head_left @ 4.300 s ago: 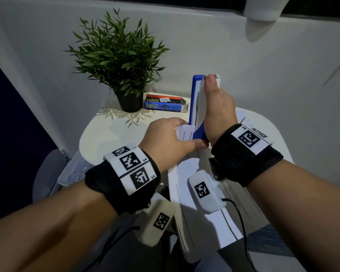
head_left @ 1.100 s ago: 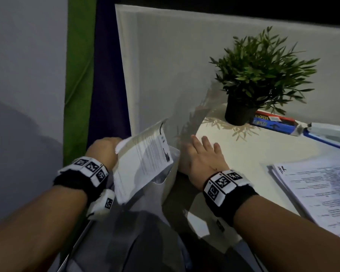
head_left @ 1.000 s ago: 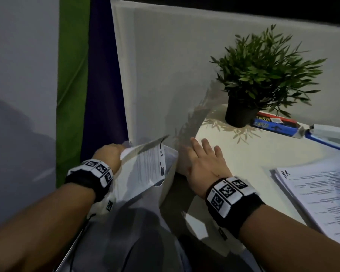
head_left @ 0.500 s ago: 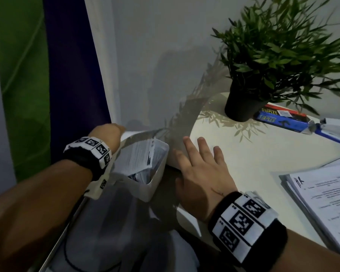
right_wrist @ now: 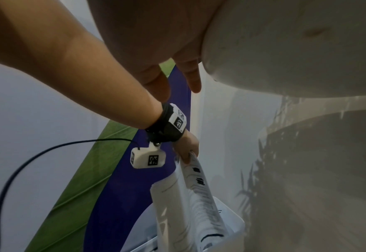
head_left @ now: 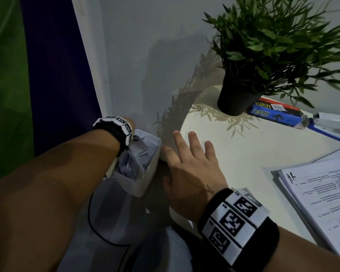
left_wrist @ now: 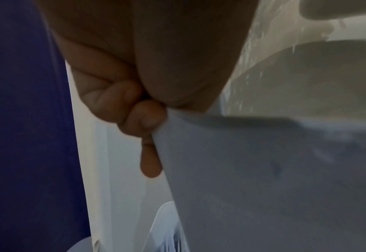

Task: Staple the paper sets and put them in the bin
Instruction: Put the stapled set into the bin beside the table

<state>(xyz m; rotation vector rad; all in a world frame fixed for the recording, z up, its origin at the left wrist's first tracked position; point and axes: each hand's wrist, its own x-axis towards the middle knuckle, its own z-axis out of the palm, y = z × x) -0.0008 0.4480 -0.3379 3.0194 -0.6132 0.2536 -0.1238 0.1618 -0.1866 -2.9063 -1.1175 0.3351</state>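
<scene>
A white bin (head_left: pixel 145 181) stands on the floor just left of the round white table (head_left: pixel 234 150). My left hand (right_wrist: pixel 187 151) reaches down over it and pinches the top edge of a stapled paper set (right_wrist: pixel 196 196), which stands upright inside the bin (right_wrist: pixel 236 223). In the left wrist view my curled fingers (left_wrist: pixel 143 117) grip the sheet (left_wrist: pixel 264 170). In the head view the wrist band hides that hand. My right hand (head_left: pixel 186 154) lies flat with straight fingers on the table's left edge. More paper sets (head_left: pixel 322 197) are stacked at the right. The blue-and-white stapler (head_left: pixel 332 128) lies at the far right.
A potted plant (head_left: pixel 263 46) stands at the back of the table, with a box of staples (head_left: pixel 273 112) beside its pot. A white wall panel (head_left: pixel 135 65) runs close behind the bin. A black cable (head_left: pixel 98 228) hangs from my left wrist.
My left hand has lowered the paper set from above the bin down into it. My right hand has stayed flat on the table edge. The head has moved closer.
</scene>
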